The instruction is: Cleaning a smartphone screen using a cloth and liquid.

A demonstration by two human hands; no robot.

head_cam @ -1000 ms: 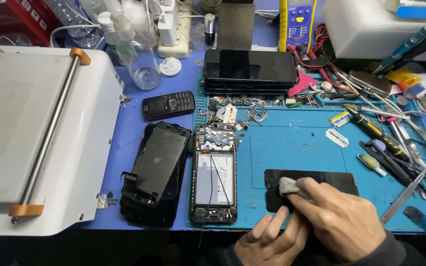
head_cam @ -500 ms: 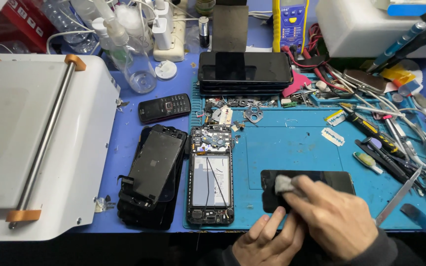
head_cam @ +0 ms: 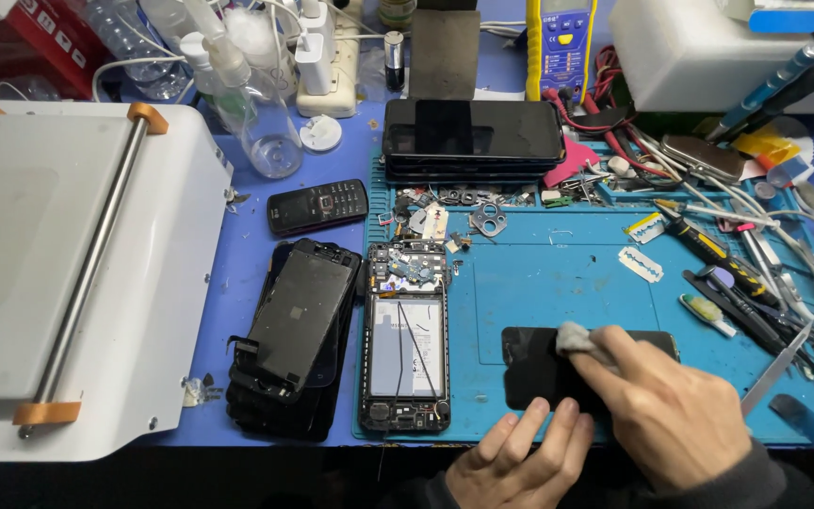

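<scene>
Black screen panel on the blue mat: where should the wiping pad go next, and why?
Probably slide the grey pad toward the panel's far right end. The right hand presses it near the left-centre of the black screen panel, while the left hand steadies the near edge. The right end peeks out past the right hand, with no pad on it.

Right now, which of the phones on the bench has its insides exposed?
The opened phone at the blue mat's left edge: circuit board and battery show. The keypad phone, stacked black phones and cracked screens show only closed faces.
</scene>
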